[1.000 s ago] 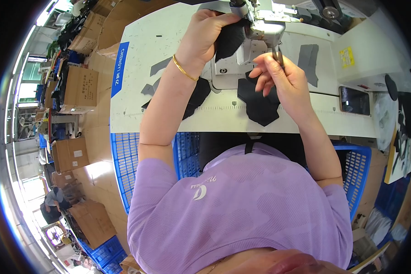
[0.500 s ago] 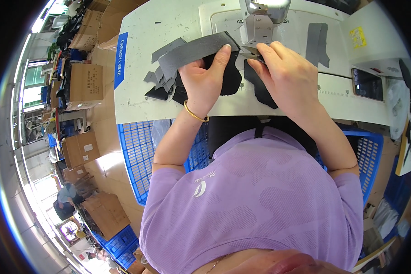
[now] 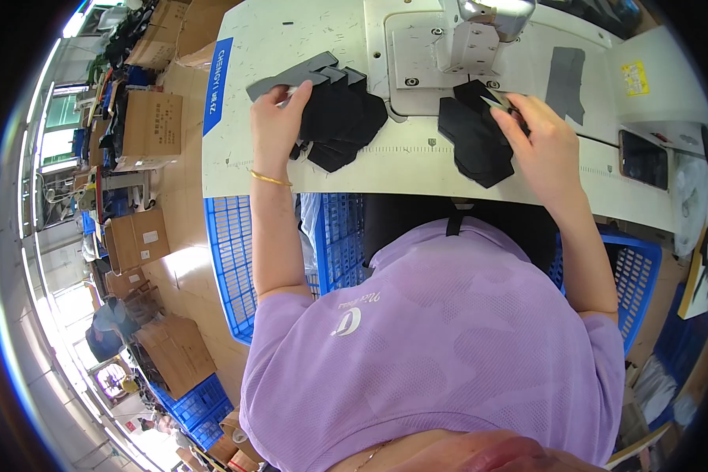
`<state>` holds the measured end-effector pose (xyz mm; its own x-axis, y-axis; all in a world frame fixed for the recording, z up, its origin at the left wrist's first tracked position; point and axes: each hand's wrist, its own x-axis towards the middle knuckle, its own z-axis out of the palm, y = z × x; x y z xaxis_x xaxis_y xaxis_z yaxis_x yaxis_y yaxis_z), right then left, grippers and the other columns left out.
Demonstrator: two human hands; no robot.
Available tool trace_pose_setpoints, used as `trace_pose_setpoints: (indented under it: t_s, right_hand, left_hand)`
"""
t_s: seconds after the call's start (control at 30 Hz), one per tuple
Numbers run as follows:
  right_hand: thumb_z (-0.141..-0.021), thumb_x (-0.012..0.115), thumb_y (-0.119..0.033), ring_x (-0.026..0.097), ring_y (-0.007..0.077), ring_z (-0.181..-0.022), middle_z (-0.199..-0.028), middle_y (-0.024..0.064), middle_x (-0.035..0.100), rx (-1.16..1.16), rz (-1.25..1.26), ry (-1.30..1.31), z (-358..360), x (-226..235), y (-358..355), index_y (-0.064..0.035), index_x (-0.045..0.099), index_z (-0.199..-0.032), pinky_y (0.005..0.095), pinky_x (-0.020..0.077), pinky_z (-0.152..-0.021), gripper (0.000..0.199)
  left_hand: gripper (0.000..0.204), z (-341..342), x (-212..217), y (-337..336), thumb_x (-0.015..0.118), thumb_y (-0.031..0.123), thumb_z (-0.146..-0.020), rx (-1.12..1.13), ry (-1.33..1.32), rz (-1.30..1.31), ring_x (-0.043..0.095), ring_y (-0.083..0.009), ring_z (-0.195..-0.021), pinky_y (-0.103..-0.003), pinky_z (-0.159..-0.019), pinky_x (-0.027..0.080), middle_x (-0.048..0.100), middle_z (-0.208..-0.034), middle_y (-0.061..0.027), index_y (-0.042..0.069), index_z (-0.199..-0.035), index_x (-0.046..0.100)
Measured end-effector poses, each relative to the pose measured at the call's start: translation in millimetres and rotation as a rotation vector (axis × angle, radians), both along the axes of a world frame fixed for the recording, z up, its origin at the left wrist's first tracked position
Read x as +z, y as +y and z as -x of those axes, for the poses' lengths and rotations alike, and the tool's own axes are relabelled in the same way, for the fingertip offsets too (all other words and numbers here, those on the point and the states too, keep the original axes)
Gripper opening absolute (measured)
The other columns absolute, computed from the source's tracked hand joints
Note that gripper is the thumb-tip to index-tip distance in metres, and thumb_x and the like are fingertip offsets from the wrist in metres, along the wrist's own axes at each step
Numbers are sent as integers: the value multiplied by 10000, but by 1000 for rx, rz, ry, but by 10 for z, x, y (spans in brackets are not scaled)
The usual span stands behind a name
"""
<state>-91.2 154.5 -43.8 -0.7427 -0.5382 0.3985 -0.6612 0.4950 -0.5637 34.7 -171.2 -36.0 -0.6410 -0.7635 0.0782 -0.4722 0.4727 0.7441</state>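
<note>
My left hand (image 3: 279,114) is at the left of the white sewing table (image 3: 401,169), its thumb and fingers closed on the end of a grey fabric strip (image 3: 291,76). Beside it fans out a pile of black fabric pieces (image 3: 342,118). Right of the middle, my right hand (image 3: 544,141) pinches a small pointed silvery tool (image 3: 494,101); its exact kind is partly hidden by the fingers. Under and beside this tool lie more black fabric pieces (image 3: 476,141), just in front of the sewing machine's head (image 3: 476,47).
Another grey fabric strip (image 3: 566,85) lies right of the machine head. A phone (image 3: 643,161) rests at the table's right end. Blue plastic baskets (image 3: 232,259) stand below the front edge. Cardboard boxes (image 3: 151,126) line the floor on the left.
My left hand has moved left, lowering the grey strip from near the machine onto the pile. My right hand has shifted right and down, and the silvery tool now shows over the black pieces.
</note>
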Motion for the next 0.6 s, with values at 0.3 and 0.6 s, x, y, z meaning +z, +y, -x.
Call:
trace_pose_setpoints:
  t_s: [0.3,0.6]
  right_hand:
    - [-928,639,-220,594,165,-672,-744,117,606,-131,83,-429,114,-219,222,20,572,-847,309,454,-620,262]
    - [-770,726,-131,636,306,-901,-1090,98,585,57,12,52,79,-453,74,-45,599,-1100,373,522,-758,364]
  left_hand:
    - [207,199,-93,1132,784,139,-767,-328,309,347,579,-210,-743,-310,-667,483,578,-870,-68,41,-878,641]
    - [370,567,-657,1511,809,291,-724,-470,133,345,535,-281,-844,-400,-821,361,552,-875,-89,33,-847,575]
